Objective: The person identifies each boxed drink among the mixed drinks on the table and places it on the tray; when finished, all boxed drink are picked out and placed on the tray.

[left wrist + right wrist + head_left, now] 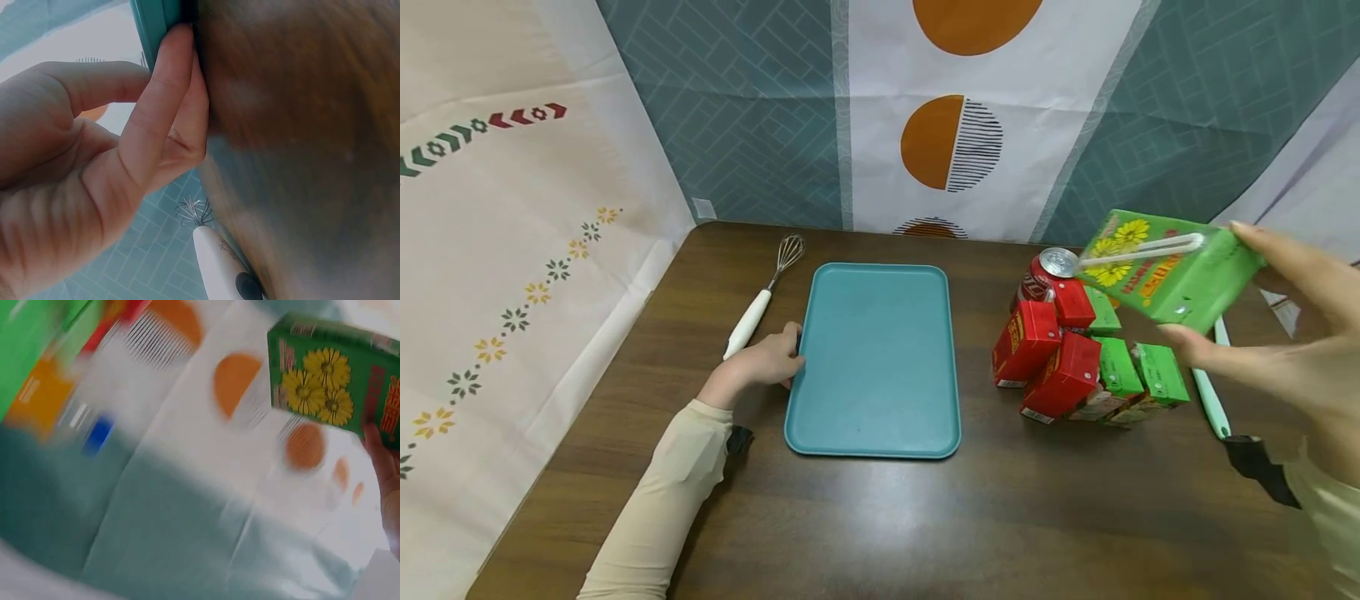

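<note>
Above the right side of the table (880,533), the right hand (1322,375) holds a green flower-print drink carton (1195,283) off the surface, thumb at one edge and fingertip at the other, pinching its near end with the far end jutting out tilted. With its white straw (1180,242) lying against the side, the carton is probably full: modest in weight, inclined to swing about so short a pinch. Its walls look like smooth, coated card, stiff at the edges but likely to give, and perhaps slip, if squeezed mid-panel; a hold across the two narrow sides near the middle would suit it better, clear of the straw. Under and beside it stand red drink cartons (1028,337) and green drink cartons (1117,367), with a red soda can (1057,262) behind and a mint-handled utensil (1210,404) to the right. Farther left, the left hand (771,358) grips the rim of a flat teal tray (876,358), seemingly rigid, just beside a white-handled whisk (748,325).
</note>
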`<state>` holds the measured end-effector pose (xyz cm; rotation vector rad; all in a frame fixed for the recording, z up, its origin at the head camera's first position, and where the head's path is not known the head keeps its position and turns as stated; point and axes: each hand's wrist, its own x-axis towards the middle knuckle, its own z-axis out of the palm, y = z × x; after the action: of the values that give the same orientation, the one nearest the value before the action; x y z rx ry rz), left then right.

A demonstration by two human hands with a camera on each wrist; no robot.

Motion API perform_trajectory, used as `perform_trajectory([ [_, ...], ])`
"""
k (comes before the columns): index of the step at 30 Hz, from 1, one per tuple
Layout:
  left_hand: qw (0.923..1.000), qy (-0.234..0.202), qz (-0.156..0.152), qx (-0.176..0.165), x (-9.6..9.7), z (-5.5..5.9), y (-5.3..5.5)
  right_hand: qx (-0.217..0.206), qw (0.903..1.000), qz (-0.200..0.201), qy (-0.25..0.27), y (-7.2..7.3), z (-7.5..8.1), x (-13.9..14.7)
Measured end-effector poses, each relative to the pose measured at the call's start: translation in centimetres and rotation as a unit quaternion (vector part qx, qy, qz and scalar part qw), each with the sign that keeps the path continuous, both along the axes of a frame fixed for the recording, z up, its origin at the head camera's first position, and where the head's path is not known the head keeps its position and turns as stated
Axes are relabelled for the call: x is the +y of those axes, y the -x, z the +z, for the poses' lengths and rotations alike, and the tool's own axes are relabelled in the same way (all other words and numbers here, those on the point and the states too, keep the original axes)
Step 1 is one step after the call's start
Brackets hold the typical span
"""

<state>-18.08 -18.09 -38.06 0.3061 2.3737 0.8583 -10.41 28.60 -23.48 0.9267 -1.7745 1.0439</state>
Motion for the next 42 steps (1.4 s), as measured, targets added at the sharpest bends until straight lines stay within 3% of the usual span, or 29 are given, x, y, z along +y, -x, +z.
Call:
perform_trajectory([
  [2, 1.0, 0.001, -0.002, -0.001, 0.1, 0.0, -0.1, 0.042, 0.9972, 0.039, 0.048, -0.6, 0.7, -4.6],
  [4, 1.0, 0.003, -0.002, -0.001, 0.1, 0.1, -0.1, 0.058, 0.9951, 0.046, 0.066, -0.2, 0.3, -7.2],
  [5, 1.0, 0.004, -0.001, -0.001, 0.1, 0.2, -0.1, 0.055, 0.9955, 0.04, 0.065, 0.0, 0.1, -8.3],
  [6, 1.0, 0.004, 0.0, -0.001, 0.1, 0.2, -0.1, 0.053, 0.9974, 0.007, 0.049, 0.0, -0.2, -9.5],
  [12, 1.0, -0.004, 0.0, -0.005, 0.1, 0.0, 0.0, -0.032, 0.9976, 0.012, -0.061, 2.1, -3.0, -15.1],
  [17, 0.9998, -0.017, 0.009, -0.011, -0.9, 0.0, 0.0, -0.086, 0.9906, 0.06, -0.087, 6.2, -6.3, -19.1],
  [20, 0.9998, -0.015, 0.007, -0.011, -1.0, 0.1, -0.1, -0.131, 0.9842, 0.07, -0.097, 8.2, -7.9, -20.9],
  [24, 0.9999, -0.003, 0.008, -0.007, -0.6, 0.0, -0.1, -0.216, 0.9688, 0.031, -0.118, 10.2, -9.3, -22.7],
  [29, 0.9999, 0.01, 0.003, -0.002, -0.2, 0.2, 0.0, -0.315, 0.9372, -0.034, -0.147, 11.9, -10.4, -24.5],
  [34, 0.9997, 0.025, 0.005, 0.003, 0.1, 0.3, -0.1, -0.362, 0.9114, -0.033, -0.193, 13.2, -11.5, -25.7],
  [42, 0.9996, 0.027, 0.002, 0.006, 0.1, 0.2, -0.1, -0.442, 0.8804, -0.013, -0.171, 14.6, -12.2, -26.3],
])
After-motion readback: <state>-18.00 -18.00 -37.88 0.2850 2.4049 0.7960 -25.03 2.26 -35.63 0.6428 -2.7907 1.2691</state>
